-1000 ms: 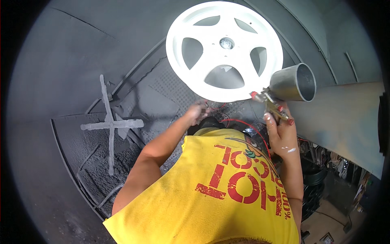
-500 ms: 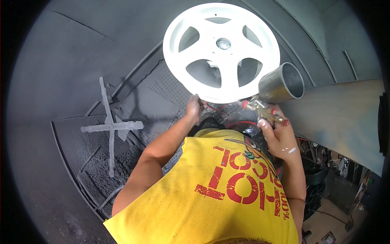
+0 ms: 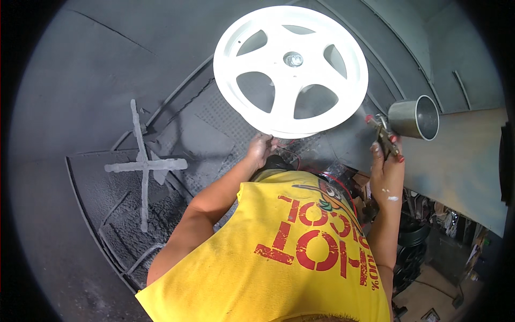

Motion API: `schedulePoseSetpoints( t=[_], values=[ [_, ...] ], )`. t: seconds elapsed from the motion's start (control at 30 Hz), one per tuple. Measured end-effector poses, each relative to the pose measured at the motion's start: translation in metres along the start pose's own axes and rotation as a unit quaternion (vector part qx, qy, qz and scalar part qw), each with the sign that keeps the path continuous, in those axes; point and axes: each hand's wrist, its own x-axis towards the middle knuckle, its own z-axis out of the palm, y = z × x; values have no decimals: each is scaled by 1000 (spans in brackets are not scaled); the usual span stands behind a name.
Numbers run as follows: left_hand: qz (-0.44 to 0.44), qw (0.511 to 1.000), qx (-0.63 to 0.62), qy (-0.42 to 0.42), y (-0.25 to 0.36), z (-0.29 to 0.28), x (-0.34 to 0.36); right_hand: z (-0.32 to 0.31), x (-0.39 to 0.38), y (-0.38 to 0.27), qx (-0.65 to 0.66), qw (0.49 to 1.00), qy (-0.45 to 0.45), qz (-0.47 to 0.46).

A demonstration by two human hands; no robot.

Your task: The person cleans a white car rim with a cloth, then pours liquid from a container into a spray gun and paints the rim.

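A white five-spoke wheel rim [image 3: 287,94] is held up face-on at the top of the view, with a round centre hole. My left hand [image 3: 261,150] is at its lower edge, fingers curled closed against the rim; the fingertips are partly hidden beneath it. To the right, my right hand [image 3: 387,169] grips a spray gun [image 3: 384,135] with red-tipped fittings. A metal paint cup [image 3: 407,119] is attached to the gun, its round end turned rightward. The gun is apart from the rim, off its lower right side. White paint marks the right wrist.
A grey-coated cross-shaped stand [image 3: 144,165] is at the left, over a dark, rough-coated panel [image 3: 145,201]. A red hose [image 3: 343,185] runs beside my body. Behind my right forearm are stacked dark wheels [image 3: 410,257]. A pale curved panel [image 3: 456,155] lies at the right.
The wheel rim has turned counter-clockwise, its small hole shifting from top to upper left. My right hand has carried the spray gun rightward, away from the rim. My left hand has shifted slightly right.
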Motion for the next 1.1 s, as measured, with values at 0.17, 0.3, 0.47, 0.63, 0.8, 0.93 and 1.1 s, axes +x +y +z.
schedulePoseSetpoints(
  t=[0.17, 0.3, 0.47, 0.63, 0.8, 0.93, 1.1],
  values=[
    [30, 998, -31, 48, 2, -8, 10, -3, 7, -1, 47, 998, -2, -29],
    [18, 996, -76, 37, -7, -1, 9, -3, 1, -12, 92, 986, -93, -104],
    [-36, 997, -61, 23, -25, 38, -17, 5, -8, -8, 176, 956, -216, -93],
    [-68, 987, 77, -120, -43, 44, -29, 7, 0, -1, 134, 969, -173, -117],
    [-72, 850, 428, -298, -77, -26, -73, -10, 10, 26, 102, 985, -91, -107],
    [-45, 943, 327, -33, -130, -86, -119, -26, 20, 54, 77, 991, -47, -100],
    [-142, 950, 253, 114, -191, -103, -170, -35, 31, 65, 79, 981, -76, -158]
  ],
)
